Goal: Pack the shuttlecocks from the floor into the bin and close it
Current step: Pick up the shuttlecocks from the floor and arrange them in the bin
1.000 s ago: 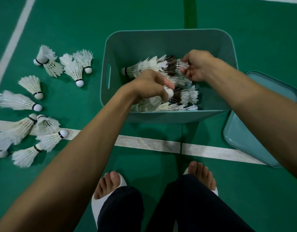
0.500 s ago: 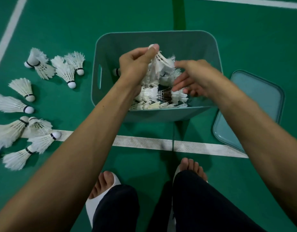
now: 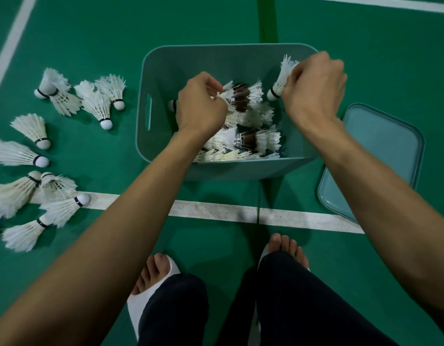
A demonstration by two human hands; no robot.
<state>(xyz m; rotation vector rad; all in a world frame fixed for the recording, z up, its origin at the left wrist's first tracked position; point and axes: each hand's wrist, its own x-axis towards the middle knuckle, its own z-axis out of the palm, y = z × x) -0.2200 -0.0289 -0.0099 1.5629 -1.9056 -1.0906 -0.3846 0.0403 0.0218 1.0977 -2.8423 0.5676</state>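
A teal bin (image 3: pixel 166 61) stands open on the green floor, holding several white and dark shuttlecocks (image 3: pixel 256 141). My left hand (image 3: pixel 201 106) is inside the bin at its left, fingers pinched on the feathers of a shuttlecock (image 3: pixel 224 94) in the pile. My right hand (image 3: pixel 313 88) is over the bin's right rim, gripping a white shuttlecock (image 3: pixel 281 78) by its feathers, cork end down. Several more shuttlecocks (image 3: pixel 96 103) lie scattered on the floor to the left. The bin's teal lid (image 3: pixel 381 146) lies flat on the floor at the right.
A white court line (image 3: pixel 216 211) runs across the floor between the bin and my feet (image 3: pixel 286 248), which wear white open-toed slippers. Another white line (image 3: pixel 13 43) runs along the far left. Dark trouser legs fill the bottom middle.
My left hand has dropped from above the bin into the pile. My right hand has risen to the bin's right rim and now holds a shuttlecock.
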